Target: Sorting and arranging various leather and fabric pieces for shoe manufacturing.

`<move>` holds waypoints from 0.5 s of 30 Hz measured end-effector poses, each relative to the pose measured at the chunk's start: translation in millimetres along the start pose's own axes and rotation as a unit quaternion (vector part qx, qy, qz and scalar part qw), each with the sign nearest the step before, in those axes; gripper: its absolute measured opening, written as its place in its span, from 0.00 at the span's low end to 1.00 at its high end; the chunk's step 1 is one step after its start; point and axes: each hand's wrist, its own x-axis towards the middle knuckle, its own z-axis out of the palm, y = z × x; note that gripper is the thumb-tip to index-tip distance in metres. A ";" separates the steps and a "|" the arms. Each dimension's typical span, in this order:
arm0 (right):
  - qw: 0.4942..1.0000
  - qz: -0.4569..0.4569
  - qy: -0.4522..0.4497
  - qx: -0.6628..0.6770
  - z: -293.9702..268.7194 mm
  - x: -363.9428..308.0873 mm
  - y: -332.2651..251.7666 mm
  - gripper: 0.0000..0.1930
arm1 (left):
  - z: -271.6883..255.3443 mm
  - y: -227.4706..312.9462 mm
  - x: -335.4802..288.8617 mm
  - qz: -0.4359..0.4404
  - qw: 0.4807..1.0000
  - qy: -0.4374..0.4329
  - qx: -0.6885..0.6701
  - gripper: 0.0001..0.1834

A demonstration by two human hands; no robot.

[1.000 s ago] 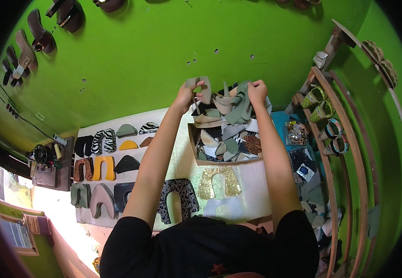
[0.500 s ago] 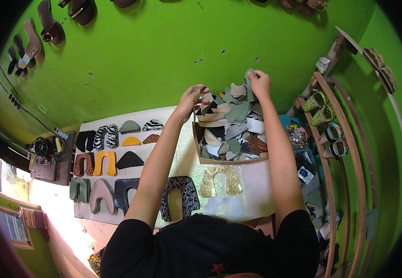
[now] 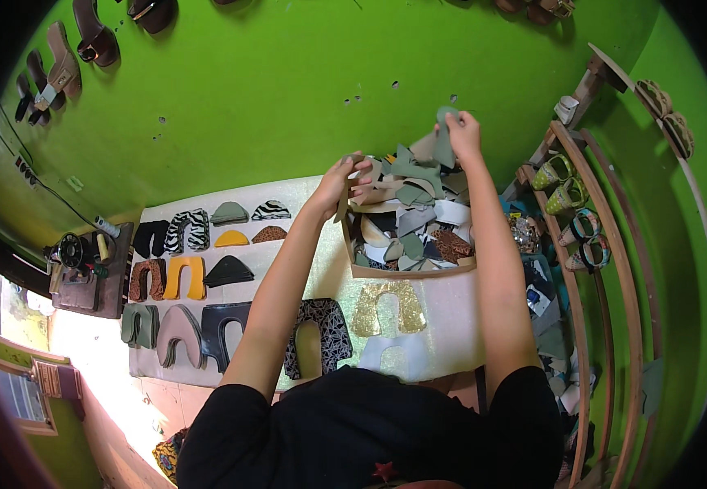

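A cardboard box on the table is heaped with cut scraps of synthetic leather in green, beige, white, black and leopard print. Above its far right side, my right hand is closed on a grey-green leather scrap, slightly blurred; a beige scrap hangs beside it. My left hand is at the box's left edge, fingers curled. An olive scrap shows at its fingertips, mostly hidden by the hand.
Left on the table are rows of U-shaped pieces and half-round pieces. A gold U-shaped piece lies before the box. A wooden rack with sandals stands right; a small machine sits far left. Green wall behind.
My right hand has risen slightly, lifting the grey-green scrap higher above the heap. A beige scrap now hangs beside it. My left hand stays by the box's left edge. The view has shifted slightly.
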 end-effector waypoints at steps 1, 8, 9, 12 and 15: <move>0.997 0.033 -0.049 0.053 5.5 -10.4 -10.6 0.09 | -5.0 -0.6 -4.1 -0.003 1.000 0.010 0.010 0.22; 0.972 0.102 -0.090 0.192 10.4 -69.4 -52.5 0.08 | 5.0 -3.2 -29.0 0.024 0.998 0.050 -0.015 0.24; 0.969 0.102 -0.095 0.202 9.4 -76.9 -54.9 0.08 | 7.7 -5.5 -32.8 0.023 0.998 0.049 -0.014 0.24; 0.981 0.058 -0.108 0.151 9.3 -93.8 -56.8 0.08 | 12.5 -12.9 -46.2 0.022 0.992 0.029 -0.122 0.26; 0.994 0.002 -0.091 0.061 9.0 -114.2 -75.4 0.08 | 10.3 -30.1 -57.3 0.043 0.978 0.006 -0.203 0.29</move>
